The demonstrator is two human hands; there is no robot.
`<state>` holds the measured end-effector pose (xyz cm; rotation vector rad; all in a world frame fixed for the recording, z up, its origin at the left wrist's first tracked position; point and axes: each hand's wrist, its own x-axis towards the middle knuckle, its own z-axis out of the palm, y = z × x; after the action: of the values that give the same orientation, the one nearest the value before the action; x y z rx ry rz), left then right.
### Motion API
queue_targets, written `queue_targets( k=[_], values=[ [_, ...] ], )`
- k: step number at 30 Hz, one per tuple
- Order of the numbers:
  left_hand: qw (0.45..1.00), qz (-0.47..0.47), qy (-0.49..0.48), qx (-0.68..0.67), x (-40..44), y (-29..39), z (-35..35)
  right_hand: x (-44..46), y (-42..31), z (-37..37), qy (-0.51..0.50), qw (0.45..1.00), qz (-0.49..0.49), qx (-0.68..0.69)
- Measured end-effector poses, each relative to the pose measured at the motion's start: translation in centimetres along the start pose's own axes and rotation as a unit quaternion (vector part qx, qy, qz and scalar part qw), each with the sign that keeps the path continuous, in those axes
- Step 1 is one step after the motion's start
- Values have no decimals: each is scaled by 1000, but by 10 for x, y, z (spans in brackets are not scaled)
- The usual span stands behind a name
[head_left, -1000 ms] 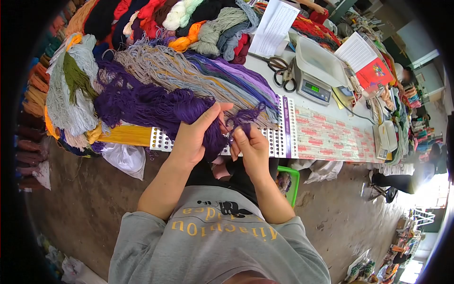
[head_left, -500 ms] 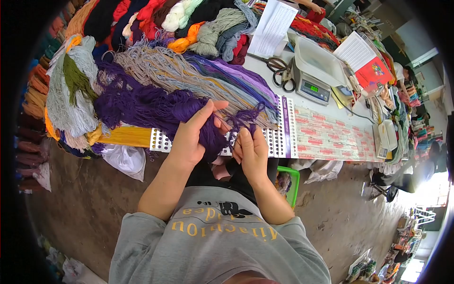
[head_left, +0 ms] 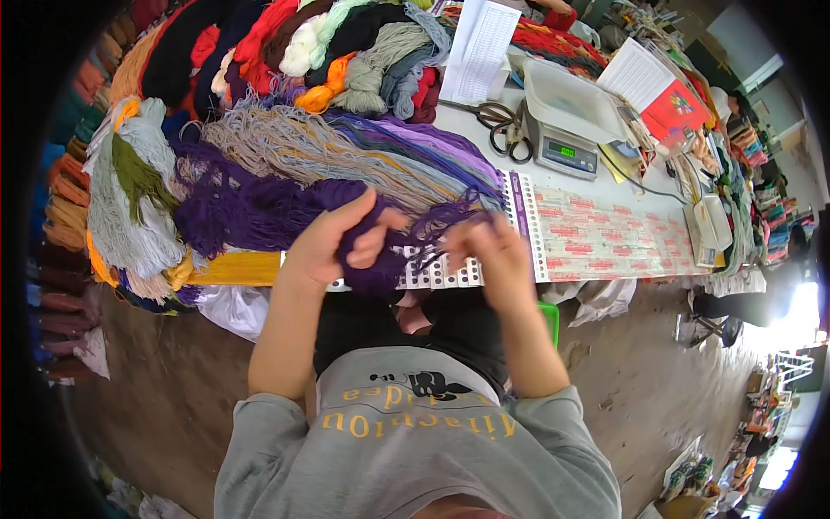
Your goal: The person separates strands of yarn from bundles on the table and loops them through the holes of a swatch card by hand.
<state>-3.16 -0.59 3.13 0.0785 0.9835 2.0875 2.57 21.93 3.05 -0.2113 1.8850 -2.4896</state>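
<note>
The left hand (head_left: 328, 244) curls around purple yarn (head_left: 251, 209), bunched, with right ends (head_left: 448, 214) not yet gathered. The right hand (head_left: 497, 259) has half-bent fingers, blurred; whether it pinches strands is unclear.

Daylight comes in hard from the far right, where a white, glaring window opening (head_left: 806, 313) burns out to nothing but glow and lends a pale sheen to the brown concrete floor (head_left: 622, 372). Over here the long white tabletop (head_left: 458, 130) is softly, evenly lit, while the stacked rust-brown yarn bundles (head_left: 67, 229) at the left sink into dimness. The bare right hand (head_left: 491, 253) smears with motion; the dark purple yarn (head_left: 233, 203) seems, as far as I can tell, slightly soft too. Everything bends towards the round, blackened edges.
</note>
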Motion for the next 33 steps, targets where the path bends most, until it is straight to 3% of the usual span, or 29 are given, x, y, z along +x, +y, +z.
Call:
queue_targets(
  k=[2,3,5,6,7,10,12,13,14,15,16,17,19,21,23,24,25,26,27,29,30,31,33],
  values=[
    [998,-9,40,-37,-7,12,-28,8,-13,-38,103,984,-9,148],
    [997,47,-21,-65,-9,22,-48,13,-22,-52,121,972,-30,200],
    [979,129,-38,-153,-22,49,-75,21,-30,-95,147,960,-77,226],
    [967,196,3,-164,-32,60,-81,24,-40,-111,203,950,-67,227],
    [949,259,6,-180,-41,70,-94,27,-42,-139,187,946,-97,246],
    [891,377,-95,-234,-54,89,-119,35,-59,-183,227,930,-90,274],
    [864,403,-148,-261,-55,91,-99,41,-72,-174,182,980,-40,67],
    [861,394,-192,-258,-49,86,-81,44,-77,-163,89,976,-4,-200],
    [872,388,-183,-238,-41,79,-67,40,-89,-123,39,939,115,-323],
    [888,373,-189,-189,-31,72,-59,45,-88,-109,-94,825,152,-535],
    [919,364,-96,-116,-20,62,-43,42,-77,-93,-75,728,13,-681],
    [936,349,-3,-40,-9,52,-24,39,-65,-75,-51,594,-125,-793],
    [952,271,-30,137,13,33,13,46,-75,-33,-73,570,-316,-755],
    [954,225,-46,192,30,8,42,50,-86,8,-98,601,-399,-686],
    [959,185,-82,196,41,-11,31,55,-91,24,-147,706,-430,-543],
    [964,166,-99,184,42,-10,28,49,-96,29,-173,851,-315,-383],
    [964,141,-149,172,43,0,19,52,-102,26,-184,915,-280,-223],
    [973,157,-131,103,39,2,15,55,-109,18,-190,951,-236,-56],
    [971,172,-136,100,37,10,4,54,-119,8,-162,960,-143,176],
    [968,221,-64,100,27,22,-15,62,-136,-34,-169,915,-144,336],
    [966,249,-13,71,18,36,-19,59,-147,-55,-180,915,-119,340],
    [966,256,4,-43,10,53,-36,56,-154,-67,-73,932,-175,309],
    [937,316,27,-148,-14,89,-93,58,-158,-124,-29,941,-188,279]
  ],
)
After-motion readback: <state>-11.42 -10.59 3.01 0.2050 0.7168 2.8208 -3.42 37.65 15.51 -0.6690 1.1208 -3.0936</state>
